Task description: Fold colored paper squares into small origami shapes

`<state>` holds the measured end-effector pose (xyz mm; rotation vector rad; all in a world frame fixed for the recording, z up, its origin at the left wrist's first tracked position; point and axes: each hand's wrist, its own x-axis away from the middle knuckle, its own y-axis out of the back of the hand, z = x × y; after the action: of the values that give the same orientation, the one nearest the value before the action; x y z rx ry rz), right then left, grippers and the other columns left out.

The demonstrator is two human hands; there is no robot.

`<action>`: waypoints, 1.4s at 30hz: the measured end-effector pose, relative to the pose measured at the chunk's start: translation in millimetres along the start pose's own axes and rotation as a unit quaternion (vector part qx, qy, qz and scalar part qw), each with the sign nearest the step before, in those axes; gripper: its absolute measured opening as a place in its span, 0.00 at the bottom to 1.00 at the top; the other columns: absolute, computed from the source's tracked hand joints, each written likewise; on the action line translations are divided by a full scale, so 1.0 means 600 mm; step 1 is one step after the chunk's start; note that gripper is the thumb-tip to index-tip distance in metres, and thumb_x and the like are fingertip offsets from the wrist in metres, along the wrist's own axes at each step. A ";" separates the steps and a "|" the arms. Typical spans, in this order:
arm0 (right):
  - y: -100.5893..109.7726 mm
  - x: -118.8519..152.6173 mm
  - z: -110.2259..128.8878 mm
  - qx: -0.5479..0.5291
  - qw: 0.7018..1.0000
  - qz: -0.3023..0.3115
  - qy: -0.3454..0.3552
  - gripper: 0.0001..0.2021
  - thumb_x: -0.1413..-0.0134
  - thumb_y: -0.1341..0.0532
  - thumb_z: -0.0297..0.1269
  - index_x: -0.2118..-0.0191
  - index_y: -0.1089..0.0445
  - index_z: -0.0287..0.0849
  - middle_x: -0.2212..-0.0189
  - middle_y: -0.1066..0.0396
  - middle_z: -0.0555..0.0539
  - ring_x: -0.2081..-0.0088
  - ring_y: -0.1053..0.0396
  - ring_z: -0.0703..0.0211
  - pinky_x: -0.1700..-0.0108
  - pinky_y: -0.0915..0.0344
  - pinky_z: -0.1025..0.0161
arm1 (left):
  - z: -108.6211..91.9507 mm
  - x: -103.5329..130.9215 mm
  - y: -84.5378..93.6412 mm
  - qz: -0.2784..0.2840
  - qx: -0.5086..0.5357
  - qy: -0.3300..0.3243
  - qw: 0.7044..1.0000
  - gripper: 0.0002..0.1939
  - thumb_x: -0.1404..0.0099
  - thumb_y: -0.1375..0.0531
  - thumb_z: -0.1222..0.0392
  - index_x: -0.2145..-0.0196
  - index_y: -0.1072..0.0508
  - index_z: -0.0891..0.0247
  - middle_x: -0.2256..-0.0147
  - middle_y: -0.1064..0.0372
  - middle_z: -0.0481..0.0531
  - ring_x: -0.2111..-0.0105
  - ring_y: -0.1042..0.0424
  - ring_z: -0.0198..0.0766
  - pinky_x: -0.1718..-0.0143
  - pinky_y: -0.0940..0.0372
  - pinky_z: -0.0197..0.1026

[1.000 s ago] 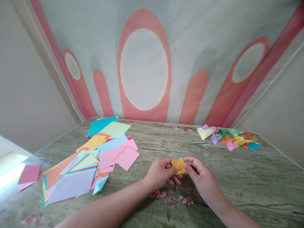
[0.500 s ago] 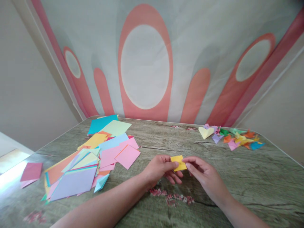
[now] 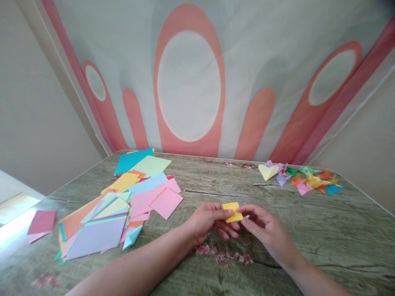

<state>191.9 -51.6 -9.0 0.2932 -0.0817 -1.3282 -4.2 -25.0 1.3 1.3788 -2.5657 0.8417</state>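
A small square of folded yellow paper [image 3: 233, 210] is held above the table in front of me. My left hand [image 3: 212, 218] pinches its left side, thumb on top and the other fingers curled beneath. At the opposite edge, the thumb and fingertips of my right hand [image 3: 262, 224] close on the right corner of the paper. A tiny pale spot shows between those fingers; I cannot make out what it is. The underside of the paper is hidden.
Coloured paper sheets [image 3: 95, 240] lie in an overlapping pile on the left, with a folded light-blue piece [image 3: 132, 237] beside them. Dark pink squares [image 3: 41, 222] lie farther left. Folded paper figures [image 3: 313, 181] and a pale yellow heart [image 3: 268, 172] rest at the back right.
The right thumb and fingertips have parted slightly at the paper's edge, and a pale spot now shows between them. The yellow paper stays almost in place.
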 end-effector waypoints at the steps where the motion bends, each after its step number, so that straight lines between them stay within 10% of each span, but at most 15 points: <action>1: -0.001 0.000 0.001 0.007 1.000 0.000 0.005 0.09 0.43 0.40 0.43 0.58 0.30 0.46 0.63 0.27 0.50 0.63 0.31 0.59 0.59 0.37 0.64 | 0.000 0.000 0.000 0.002 -0.005 -0.003 1.000 0.17 0.42 0.35 0.51 0.64 0.26 0.71 0.70 0.24 0.57 0.75 0.23 0.37 0.79 0.35 0.30; 42: -0.007 -0.009 -0.013 -0.017 0.999 -0.030 -0.031 0.13 0.44 0.40 0.48 0.66 0.31 0.42 0.68 0.29 0.49 0.65 0.31 0.59 0.60 0.36 0.64 | 0.016 -0.004 -0.017 -0.019 -0.144 -0.030 0.989 0.22 0.46 0.36 0.46 0.63 0.34 0.66 0.69 0.26 0.55 0.76 0.25 0.36 0.78 0.35 0.33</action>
<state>188.6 -45.7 -17.2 0.2267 -0.1033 -1.3980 7.1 -32.9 -3.4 1.3759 -2.5681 0.4079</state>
